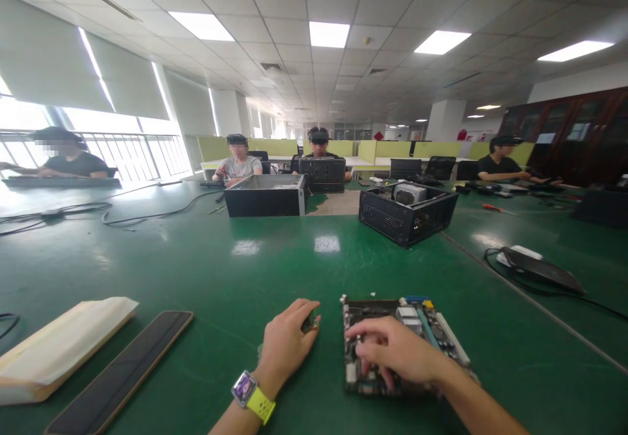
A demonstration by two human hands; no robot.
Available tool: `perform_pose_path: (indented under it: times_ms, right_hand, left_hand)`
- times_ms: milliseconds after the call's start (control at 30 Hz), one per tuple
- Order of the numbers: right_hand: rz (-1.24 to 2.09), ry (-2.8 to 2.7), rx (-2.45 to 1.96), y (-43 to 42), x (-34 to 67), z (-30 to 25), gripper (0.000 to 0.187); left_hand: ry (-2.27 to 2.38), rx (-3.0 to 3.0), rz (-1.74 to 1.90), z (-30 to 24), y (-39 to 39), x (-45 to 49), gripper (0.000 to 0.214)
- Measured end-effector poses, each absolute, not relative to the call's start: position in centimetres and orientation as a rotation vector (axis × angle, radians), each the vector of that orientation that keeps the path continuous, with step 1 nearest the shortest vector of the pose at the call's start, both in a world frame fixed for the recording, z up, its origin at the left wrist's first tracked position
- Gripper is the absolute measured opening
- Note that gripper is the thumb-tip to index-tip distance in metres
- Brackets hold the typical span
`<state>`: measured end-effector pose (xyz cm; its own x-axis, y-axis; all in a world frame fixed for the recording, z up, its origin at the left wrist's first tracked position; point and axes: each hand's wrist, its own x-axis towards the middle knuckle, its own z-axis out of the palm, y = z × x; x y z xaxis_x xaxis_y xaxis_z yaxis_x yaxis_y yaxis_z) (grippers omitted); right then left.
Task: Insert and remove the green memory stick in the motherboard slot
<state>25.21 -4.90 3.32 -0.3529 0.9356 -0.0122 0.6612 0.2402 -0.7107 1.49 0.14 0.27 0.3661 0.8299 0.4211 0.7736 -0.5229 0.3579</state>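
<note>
Green surface (pixel 220 271) carries the motherboard (pixel 383 311), lying flat, face up, before the person; its pale slot (pixel 452 337) runs from the far edge, slanting nearer and rightward, though the board's own long axis is hard to tell. The right hand (pixel 400 350) spreads bent fingers over it; just left, the left hand (pixel 289 337) is closed on a small green piece (pixel 310 320).

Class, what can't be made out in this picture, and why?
Green piece, head view: shape mostly hidden by the left hand.
Circuit board, head view: some parts covered by the right hand.
Watch, head view: screen details too small.
Cream package, head view: left end cut off by picture edge.
</note>
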Motion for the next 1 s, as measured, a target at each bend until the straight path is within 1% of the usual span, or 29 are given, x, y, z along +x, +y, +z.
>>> perform_pose_path:
  times_ms: [33, 133, 200, 267, 333, 467, 633, 733, 1000]
  right_hand:
    - [0.872, -2.017, -1.424, -4.7, 25.4, 3.4, 0.041]
    - [0.484, -1.832, -1.498, -3.3, 27.1, 2.8, 0.033]
    - [0.346, -1.853, -1.57, -2.2, 28.4, 1.7, 0.03]
    - [0.351, -1.919, -1.64, -1.6, 29.0, 0.6, 0.029]
    - [0.387, -1.963, -1.678, -1.4, 28.9, 0.0, 0.025]
    - [0.408, -1.955, -1.646, -1.7, 27.9, -0.1, 0.018]
    - [0.515, -1.969, -1.519, -2.0, 27.1, 0.0, 0.02]
    - [0.497, -1.951, -1.522, -2.0, 26.8, -0.2, 0.02]
    - [0.468, -1.95, -1.553, -1.9, 26.8, -0.5, 0.022]
  left_hand:
    - [1.458, 2.519, 0.858, 0.2, 0.2, 1.5, 0.029]
    - [1.399, 2.537, 0.79, 0.0, 0.3, 1.5, 0.038]
    - [1.361, 2.546, 0.727, 0.0, 0.3, 1.7, 0.041]
    - [1.337, 2.55, 0.686, -0.1, 0.2, 1.8, 0.041]
    - [1.345, 2.542, 0.687, -0.2, 0.2, 1.8, 0.042]
    - [1.359, 2.523, 0.731, -0.1, 0.2, 1.8, 0.037]
    - [1.255, 2.548, 0.667, 0.7, -0.3, 2.0, 0.025]
    - [1.249, 2.566, 0.622, 1.0, -0.5, 2.3, 0.018]
    - [1.307, 2.546, 0.582, 0.8, -0.4, 2.3, 0.021]
